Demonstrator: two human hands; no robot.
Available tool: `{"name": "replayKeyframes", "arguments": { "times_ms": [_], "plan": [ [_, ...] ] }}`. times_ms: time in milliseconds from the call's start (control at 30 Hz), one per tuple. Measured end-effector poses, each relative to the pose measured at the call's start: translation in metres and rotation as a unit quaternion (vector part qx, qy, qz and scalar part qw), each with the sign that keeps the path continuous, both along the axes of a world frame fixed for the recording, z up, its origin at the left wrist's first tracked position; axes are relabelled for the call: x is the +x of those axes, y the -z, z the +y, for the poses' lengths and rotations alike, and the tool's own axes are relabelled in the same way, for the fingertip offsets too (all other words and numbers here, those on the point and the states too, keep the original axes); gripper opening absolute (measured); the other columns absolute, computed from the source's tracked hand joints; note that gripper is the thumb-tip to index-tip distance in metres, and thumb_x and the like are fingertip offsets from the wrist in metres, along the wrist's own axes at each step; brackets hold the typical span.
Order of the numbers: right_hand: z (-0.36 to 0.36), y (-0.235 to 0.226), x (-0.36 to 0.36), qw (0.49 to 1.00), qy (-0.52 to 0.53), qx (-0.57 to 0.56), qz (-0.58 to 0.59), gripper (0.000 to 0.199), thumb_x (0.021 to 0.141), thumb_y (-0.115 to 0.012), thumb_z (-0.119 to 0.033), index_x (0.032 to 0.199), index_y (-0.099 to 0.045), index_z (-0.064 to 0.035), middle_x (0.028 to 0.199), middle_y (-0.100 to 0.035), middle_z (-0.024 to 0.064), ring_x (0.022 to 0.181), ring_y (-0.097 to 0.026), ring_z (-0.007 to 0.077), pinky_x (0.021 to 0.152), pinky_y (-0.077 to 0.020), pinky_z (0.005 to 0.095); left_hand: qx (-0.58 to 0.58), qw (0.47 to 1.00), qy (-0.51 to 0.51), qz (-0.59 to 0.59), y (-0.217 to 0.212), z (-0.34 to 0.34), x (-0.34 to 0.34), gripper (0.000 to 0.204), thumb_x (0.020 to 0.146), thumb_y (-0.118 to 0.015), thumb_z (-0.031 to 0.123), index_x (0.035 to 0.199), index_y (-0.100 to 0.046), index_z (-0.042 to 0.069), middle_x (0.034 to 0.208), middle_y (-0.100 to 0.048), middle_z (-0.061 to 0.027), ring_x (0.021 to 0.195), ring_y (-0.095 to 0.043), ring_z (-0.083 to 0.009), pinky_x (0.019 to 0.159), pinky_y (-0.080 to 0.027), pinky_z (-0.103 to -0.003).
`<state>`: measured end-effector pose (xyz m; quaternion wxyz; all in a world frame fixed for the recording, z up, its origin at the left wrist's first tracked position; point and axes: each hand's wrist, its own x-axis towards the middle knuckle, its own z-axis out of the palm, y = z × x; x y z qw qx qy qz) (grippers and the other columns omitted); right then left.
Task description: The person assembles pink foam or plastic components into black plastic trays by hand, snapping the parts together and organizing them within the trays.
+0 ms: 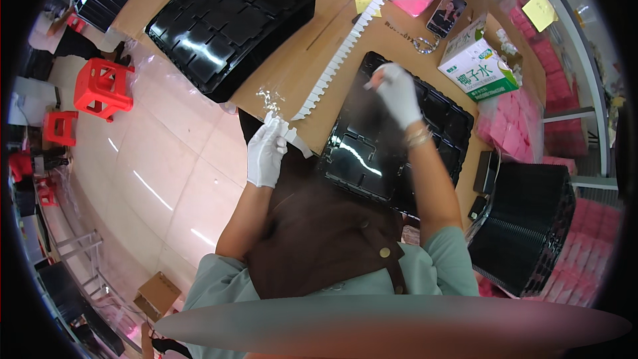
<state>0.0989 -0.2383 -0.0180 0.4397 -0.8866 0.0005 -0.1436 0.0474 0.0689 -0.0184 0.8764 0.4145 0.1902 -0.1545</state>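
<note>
My left hand (266, 153) wears a white glove and grips the near end of a long white toothed strip (345, 50) that runs across the brown table toward the back. My right hand (399, 93), also in a white glove, hovers over a black compartment tray (442, 123) in front of me, pinching a small pale piece at its fingertips. The tray lies flat at the table's near edge, partly under my right forearm.
A stack of black trays (229, 23) sits at the back left of the table (299, 60). A white and green carton (475, 63), a phone (446, 13) and pink packets (512, 133) lie at the right. More black trays (525, 226) stand at my right side. Red stools (103, 86) stand on the floor.
</note>
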Motion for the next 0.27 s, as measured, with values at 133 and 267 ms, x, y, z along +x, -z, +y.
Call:
{"name": "replayKeyframes", "arguments": {
  "times_ms": [133, 267],
  "plan": [
    [-0.037, -0.004, 0.043, 0.971, 0.060, -0.217, 0.085, 0.002, 0.071, -0.068, -0.011, 0.069, -0.068, -0.0109, 0.089, -0.063, 0.0119, 0.087, -0.062, 0.0295, 0.079, -0.0494, 0.0395, 0.043, 0.999, 0.015, 0.007, -0.001, 0.000, -0.005, 0.019, 0.096, -0.058, 0.018, 0.104, -0.061, 0.002, 0.085, -0.062, -0.0018, 0.059, -0.048, -0.0044, 0.049, -0.038, -0.018],
    [-0.028, 0.015, 0.060, 0.940, 0.060, -0.313, 0.119, 0.004, 0.068, -0.070, -0.014, 0.068, -0.068, -0.0109, 0.089, -0.062, 0.0137, 0.090, -0.062, 0.0297, 0.077, -0.0500, 0.0389, 0.053, 0.998, 0.022, 0.006, 0.004, 0.006, -0.011, 0.020, 0.095, -0.058, 0.019, 0.104, -0.060, 0.001, 0.085, -0.062, -0.0016, 0.058, -0.049, -0.0047, 0.049, -0.038, -0.018]
  ]
}}
